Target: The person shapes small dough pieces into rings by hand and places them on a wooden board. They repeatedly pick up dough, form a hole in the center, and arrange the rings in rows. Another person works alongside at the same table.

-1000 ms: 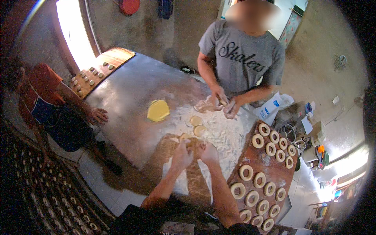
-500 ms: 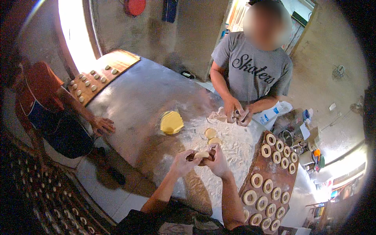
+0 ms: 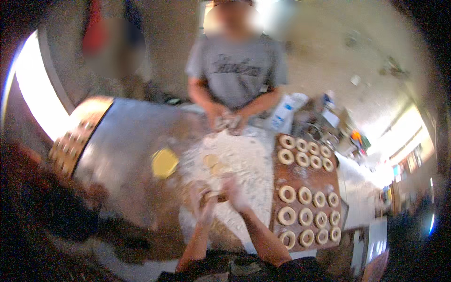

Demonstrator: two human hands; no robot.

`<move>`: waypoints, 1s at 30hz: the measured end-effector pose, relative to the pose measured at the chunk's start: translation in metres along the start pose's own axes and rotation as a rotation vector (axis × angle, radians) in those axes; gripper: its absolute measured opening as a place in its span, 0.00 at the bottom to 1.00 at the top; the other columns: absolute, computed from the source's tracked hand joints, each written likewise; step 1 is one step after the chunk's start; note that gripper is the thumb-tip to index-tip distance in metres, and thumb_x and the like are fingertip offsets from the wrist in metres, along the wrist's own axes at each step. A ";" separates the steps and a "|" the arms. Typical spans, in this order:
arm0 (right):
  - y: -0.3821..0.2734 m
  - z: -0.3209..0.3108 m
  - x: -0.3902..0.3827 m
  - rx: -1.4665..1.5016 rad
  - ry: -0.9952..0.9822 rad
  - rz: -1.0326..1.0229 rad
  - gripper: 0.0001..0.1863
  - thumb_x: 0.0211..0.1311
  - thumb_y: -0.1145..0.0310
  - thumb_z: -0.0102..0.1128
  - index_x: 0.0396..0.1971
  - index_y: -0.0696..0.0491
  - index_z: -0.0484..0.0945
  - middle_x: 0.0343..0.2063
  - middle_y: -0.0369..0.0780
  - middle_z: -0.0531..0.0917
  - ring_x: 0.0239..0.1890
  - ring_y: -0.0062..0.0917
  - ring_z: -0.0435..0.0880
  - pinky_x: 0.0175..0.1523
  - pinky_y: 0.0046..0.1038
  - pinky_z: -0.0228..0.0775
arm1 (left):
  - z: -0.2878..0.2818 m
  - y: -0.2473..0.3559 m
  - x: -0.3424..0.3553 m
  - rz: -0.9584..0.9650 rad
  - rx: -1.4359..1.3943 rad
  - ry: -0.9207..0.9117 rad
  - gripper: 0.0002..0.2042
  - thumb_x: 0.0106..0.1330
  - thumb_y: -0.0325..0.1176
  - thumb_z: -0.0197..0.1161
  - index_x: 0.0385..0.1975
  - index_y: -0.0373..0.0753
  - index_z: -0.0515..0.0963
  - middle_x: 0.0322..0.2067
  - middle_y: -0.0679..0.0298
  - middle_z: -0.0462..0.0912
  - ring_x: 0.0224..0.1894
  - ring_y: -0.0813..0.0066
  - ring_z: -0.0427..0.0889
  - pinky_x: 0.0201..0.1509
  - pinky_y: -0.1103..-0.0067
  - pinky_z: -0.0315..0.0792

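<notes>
In the blurred head view, my left hand holds a small pale piece of dough over the floured part of the table, fingers curled round it. My right hand is just right of that piece; motion smears its fingers, so its grip is unclear. Two or more flat dough rounds lie in the flour beyond my hands. A yellow mass sits to their left on the metal table.
A board with several dough rings is at right. Another board with small dough pieces is at far left. A grey-shirted person works opposite, hands together. A blurred person stands left. Bags and utensils crowd behind.
The camera has swung, shifting the scene across the picture. My hands rose with the dough piece between them and now appear blurred, the right one slightly farther forward than the left.
</notes>
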State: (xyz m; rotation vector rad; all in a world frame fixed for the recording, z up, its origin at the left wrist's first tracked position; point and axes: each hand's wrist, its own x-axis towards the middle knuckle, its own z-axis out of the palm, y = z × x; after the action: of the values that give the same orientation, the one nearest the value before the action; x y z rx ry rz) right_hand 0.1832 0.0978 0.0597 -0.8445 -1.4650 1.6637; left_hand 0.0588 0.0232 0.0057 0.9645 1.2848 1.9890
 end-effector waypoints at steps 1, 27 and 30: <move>0.000 -0.001 -0.001 -0.038 -0.129 0.066 0.25 0.78 0.50 0.44 0.66 0.49 0.62 0.38 0.39 0.77 0.40 0.27 0.79 0.47 0.33 0.77 | 0.010 0.000 -0.005 -0.004 0.090 0.043 0.17 0.73 0.30 0.55 0.59 0.33 0.68 0.47 0.53 0.77 0.51 0.63 0.77 0.56 0.70 0.73; -0.086 -0.422 -0.159 -0.417 0.538 -0.270 0.22 0.77 0.53 0.40 0.54 0.52 0.76 0.51 0.40 0.80 0.53 0.26 0.79 0.56 0.29 0.73 | 0.477 -0.006 -0.098 0.244 0.597 -0.856 0.08 0.76 0.36 0.50 0.47 0.39 0.69 0.31 0.48 0.84 0.34 0.39 0.83 0.36 0.49 0.74; -0.074 -0.462 -0.172 0.554 0.530 -0.359 0.22 0.77 0.54 0.44 0.59 0.54 0.71 0.53 0.39 0.79 0.56 0.27 0.76 0.64 0.31 0.66 | 0.507 -0.009 -0.107 0.264 0.581 -0.938 0.08 0.77 0.37 0.48 0.49 0.42 0.67 0.31 0.48 0.83 0.34 0.35 0.83 0.37 0.47 0.74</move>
State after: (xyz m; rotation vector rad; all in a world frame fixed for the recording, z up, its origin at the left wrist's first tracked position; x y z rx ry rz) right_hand 0.6740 0.1833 0.0746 -0.5973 -0.6894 1.3327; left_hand 0.5340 0.2014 0.1092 2.0943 1.1829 1.0039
